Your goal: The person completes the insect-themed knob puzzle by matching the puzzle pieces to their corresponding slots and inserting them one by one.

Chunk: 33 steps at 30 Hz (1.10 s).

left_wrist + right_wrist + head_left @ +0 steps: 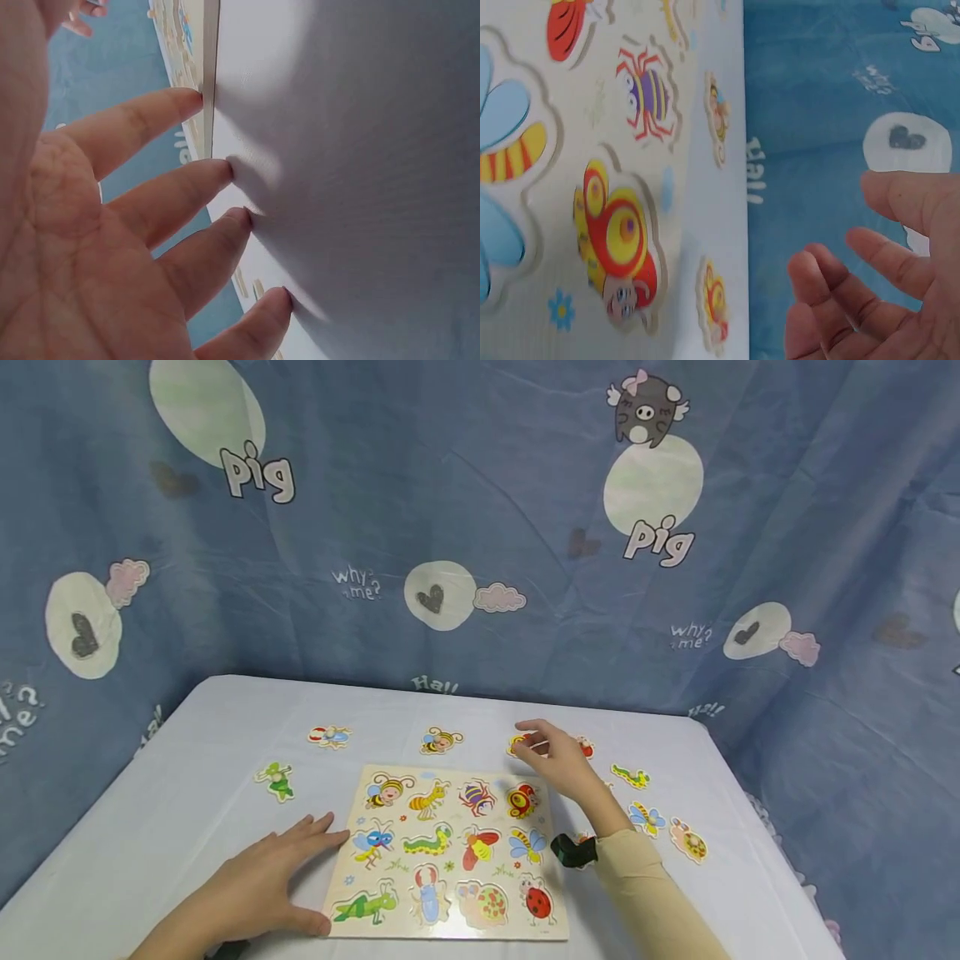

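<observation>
A wooden puzzle board [452,811] printed with colourful insects lies on the white table. My left hand [258,877] rests at its left side, fingers spread and fairly straight, with the index fingertip and thumb at the board's edge. The other left fingertips [238,217] meet the tablecloth. Beyond the board's far right corner, my right hand [558,762] hovers with bent, parted fingers and nothing between them. Close by its fingertips in the head view is a red and yellow butterfly piece [715,307], lying on the table. A ladybug piece [586,747] is partly hidden behind this hand.
Behind the board lie a bee piece [441,741] and a beetle piece [328,737]. A green grasshopper piece [277,782] is at left. To the right are caterpillar [630,776], dragonfly [647,817] and snail [688,841] pieces. A blue curtain [465,527] hangs behind the table.
</observation>
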Available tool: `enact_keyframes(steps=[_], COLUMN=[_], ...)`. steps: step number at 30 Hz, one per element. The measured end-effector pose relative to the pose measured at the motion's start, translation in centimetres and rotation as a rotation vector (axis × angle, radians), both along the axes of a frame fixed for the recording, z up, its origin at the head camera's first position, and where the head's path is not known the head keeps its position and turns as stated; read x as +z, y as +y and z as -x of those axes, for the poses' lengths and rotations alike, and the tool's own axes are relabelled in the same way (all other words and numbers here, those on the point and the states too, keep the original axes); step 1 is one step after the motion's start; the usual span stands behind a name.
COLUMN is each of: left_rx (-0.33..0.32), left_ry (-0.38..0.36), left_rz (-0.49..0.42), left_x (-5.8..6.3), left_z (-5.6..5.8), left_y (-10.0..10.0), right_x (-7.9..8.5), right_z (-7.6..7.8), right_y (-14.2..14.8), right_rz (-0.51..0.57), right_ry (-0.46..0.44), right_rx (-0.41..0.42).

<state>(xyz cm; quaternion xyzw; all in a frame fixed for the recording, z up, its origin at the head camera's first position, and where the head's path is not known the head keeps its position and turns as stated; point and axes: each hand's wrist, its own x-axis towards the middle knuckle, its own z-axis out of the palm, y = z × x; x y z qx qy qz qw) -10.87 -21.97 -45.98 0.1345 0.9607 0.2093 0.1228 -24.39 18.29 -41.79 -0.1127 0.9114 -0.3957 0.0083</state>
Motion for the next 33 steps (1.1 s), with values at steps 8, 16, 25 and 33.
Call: enact_keyframes(steps=[8, 16, 25, 33], left_rx=[-0.014, -0.03, -0.06, -0.033], left_ry=[0.01, 0.018, 0.051, 0.012], left_rz=[0.017, -0.002, -0.024, -0.021], left_x=[-0.2, -0.5, -0.5, -0.4], left_z=[0.0, -0.1, -0.2, -0.1], left_y=[0.1, -0.2, -0.5, -0.6], right_x=[-0.5, -1.3, -1.9, -2.0], right_z=[1.0, 2.1, 2.9, 3.3], right_y=[-1.9, -3.3, -5.1, -6.8], right_rz=[0.039, 0.032, 0.037, 0.054], right_ry=[-0.035, -0.037, -0.041, -0.084], right_rx=[0.021, 0.049, 0.096, 0.112])
